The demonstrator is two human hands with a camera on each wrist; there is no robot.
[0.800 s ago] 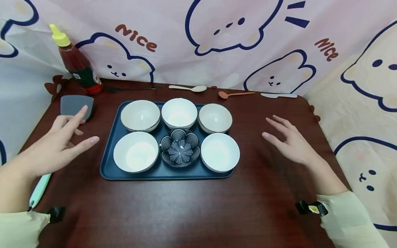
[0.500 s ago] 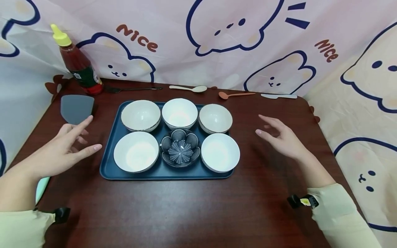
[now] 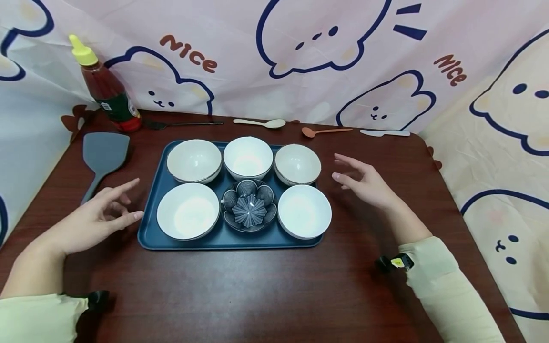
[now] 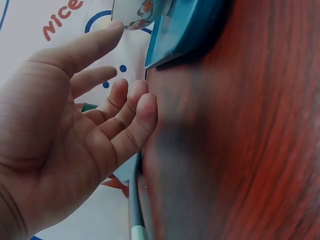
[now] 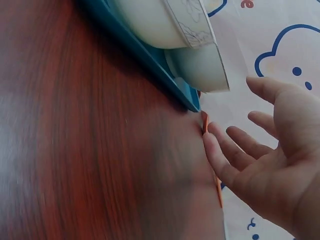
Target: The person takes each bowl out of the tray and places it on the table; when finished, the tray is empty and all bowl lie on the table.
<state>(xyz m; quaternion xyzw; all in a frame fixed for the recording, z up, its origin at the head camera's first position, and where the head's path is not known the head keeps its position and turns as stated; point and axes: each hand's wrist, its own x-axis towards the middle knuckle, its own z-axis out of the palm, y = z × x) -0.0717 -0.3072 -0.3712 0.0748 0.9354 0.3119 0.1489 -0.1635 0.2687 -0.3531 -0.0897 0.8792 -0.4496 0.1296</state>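
I have the left hand empty, thumb and forefinger spread wide just left of the blue tray, with the grey spatula at its far side, and the right hand also empty, thumb and fingers apart, just right of the far-right white bowl. Between my two hands the tray lies on the brown table, its far row three white bowls, its near row a dark flower-shaped bowl between two more white ones.
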